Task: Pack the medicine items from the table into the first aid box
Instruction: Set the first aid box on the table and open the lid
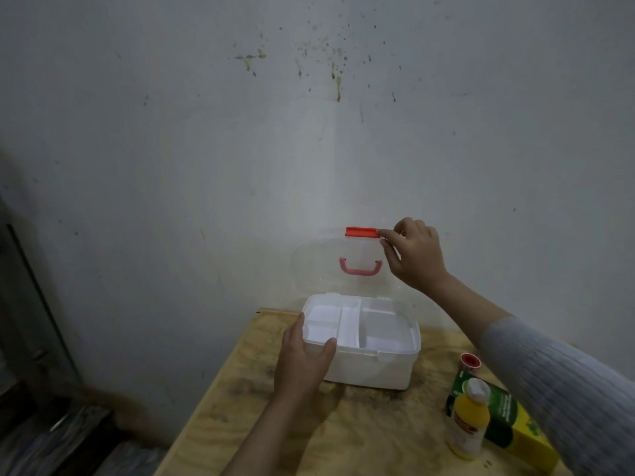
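Observation:
A white first aid box (378,371) stands on the wooden table (240,389), its divided inner tray showing. Its clear lid (316,266), with a pink handle and a red latch (362,232), is raised upright toward the wall. My right hand (414,255) pinches the lid's top edge beside the latch. My left hand (302,359) grips the box's front left corner, thumb over the rim. At the right stand a yellow bottle (469,420) with a white cap, a green and yellow carton (515,424) and a small red-capped container (470,361).
A stained grey wall (309,132) rises right behind the table. The table's left edge runs diagonally, with a dark floor and a dark door frame (31,304) beyond it at the left.

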Available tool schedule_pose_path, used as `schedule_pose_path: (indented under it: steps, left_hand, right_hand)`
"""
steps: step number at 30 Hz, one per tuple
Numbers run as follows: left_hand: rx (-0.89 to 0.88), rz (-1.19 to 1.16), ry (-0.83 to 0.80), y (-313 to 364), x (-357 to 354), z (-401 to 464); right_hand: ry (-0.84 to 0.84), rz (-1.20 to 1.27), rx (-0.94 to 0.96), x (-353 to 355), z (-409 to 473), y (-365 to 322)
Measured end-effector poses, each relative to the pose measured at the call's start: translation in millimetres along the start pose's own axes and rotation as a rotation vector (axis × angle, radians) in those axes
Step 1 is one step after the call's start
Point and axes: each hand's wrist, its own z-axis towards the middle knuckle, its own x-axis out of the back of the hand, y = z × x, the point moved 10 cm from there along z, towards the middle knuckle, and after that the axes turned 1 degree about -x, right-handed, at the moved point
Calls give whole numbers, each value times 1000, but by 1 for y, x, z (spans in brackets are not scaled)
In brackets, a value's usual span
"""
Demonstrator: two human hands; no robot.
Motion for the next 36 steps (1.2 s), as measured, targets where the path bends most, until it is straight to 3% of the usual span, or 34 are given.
schedule_pose_path:
  steps: [11,19,26,31,36]
  left_hand:
    - [-9,-51,-46,-2,-1,0]
    - [5,-110,-48,-4,3,2]
    - [23,-173,-28,-2,3,-2]
    - [17,-171,-43,1,3,-5]
    - [6,-158,-43,4,4,-5]
  right_hand:
    - [-339,5,-97,-17,-21,5]
    - [-245,222,-80,84,-49,2]
    - [-385,383,-308,150,-129,21]
    - [-507,237,-414,144,-191,44]
    - [-757,128,-589,124,-257,82]
